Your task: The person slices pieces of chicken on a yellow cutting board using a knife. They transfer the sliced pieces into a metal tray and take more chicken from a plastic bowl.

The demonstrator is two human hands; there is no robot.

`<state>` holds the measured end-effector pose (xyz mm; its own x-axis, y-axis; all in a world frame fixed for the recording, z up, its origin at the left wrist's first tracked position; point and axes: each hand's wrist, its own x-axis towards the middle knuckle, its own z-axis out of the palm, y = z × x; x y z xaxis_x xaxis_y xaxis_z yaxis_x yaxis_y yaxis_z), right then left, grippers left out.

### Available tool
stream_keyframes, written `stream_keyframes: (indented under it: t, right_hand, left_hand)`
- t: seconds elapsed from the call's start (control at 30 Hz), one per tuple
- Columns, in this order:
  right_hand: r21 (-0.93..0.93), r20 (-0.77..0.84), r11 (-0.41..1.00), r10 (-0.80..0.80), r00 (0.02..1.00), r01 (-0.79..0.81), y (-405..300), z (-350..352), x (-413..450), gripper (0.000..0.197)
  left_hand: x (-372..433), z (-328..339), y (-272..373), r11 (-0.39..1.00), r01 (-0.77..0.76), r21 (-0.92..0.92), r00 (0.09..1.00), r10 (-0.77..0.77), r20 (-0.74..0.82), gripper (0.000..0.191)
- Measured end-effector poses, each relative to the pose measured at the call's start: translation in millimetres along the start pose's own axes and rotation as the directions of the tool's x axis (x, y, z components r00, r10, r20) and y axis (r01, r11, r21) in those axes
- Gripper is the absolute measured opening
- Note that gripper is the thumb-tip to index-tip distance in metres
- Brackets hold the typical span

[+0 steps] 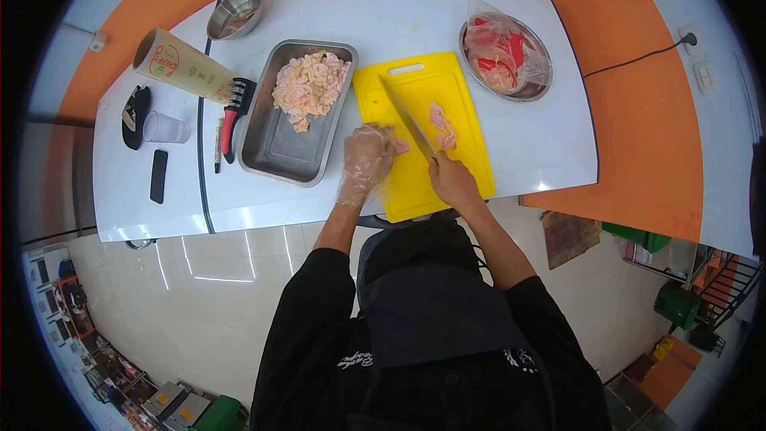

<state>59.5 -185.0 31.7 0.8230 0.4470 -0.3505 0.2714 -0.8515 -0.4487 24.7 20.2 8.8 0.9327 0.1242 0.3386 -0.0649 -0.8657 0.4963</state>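
My right hand [453, 181] grips the handle of a kitchen knife [408, 117], its long blade slanting up and left over a yellow cutting board [383, 194]. On the board's left edge my left hand [368, 152], in a clear plastic glove, has its fingers closed over a pale pink piece of raw meat [401, 145]; only the end of this piece shows. Another strip of raw meat [443, 127] lies on the board to the right of the blade. Left of the board, a metal tray [287, 158] holds a heap of small raw meat pieces [312, 87].
At right is a steel bowl [532, 94] with bagged raw meat [499, 57]. To the left are a knife sharpener [233, 117], marker [218, 146], film roll [188, 69], plastic cup [166, 127], black phone [158, 176] and black pouch [137, 120]. Another steel bowl [236, 12] stands behind.
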Motion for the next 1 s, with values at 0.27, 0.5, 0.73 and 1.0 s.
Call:
stream_keyframes:
  t: [0.27, 0.5, 0.73, 1.0]
  right_hand:
    - [0.184, -0.099, 0.981, 0.086, 0.991, -0.067, 39.4, -10.6, -24.9, 0.032]
    - [0.247, -0.056, 0.967, 0.081, 0.995, -0.065, 44.5, -6.7, -42.5, 0.034]
    - [0.377, -0.074, 0.924, 0.099, 0.992, -0.064, 53.2, -8.6, -56.8, 0.033]
    - [0.456, -0.102, 0.883, 0.172, 0.98, -0.108, 61.4, -18.3, -71.2, 0.035]
  left_hand:
    - [40.4, -3.2, -18.0, 0.96, -0.278, 0.043, 0.908, 0.248, 0.337, 0.024]
    - [55.6, -1.8, -11.0, 0.969, -0.237, 0.069, 0.849, 0.172, 0.5, 0.023]
    - [52.6, 3.3, -20.2, 0.932, -0.342, -0.12, 0.785, 0.353, 0.509, 0.021]
    - [58.3, -10.6, -9.4, 0.941, -0.185, -0.285, 0.817, 0.308, 0.487, 0.022]
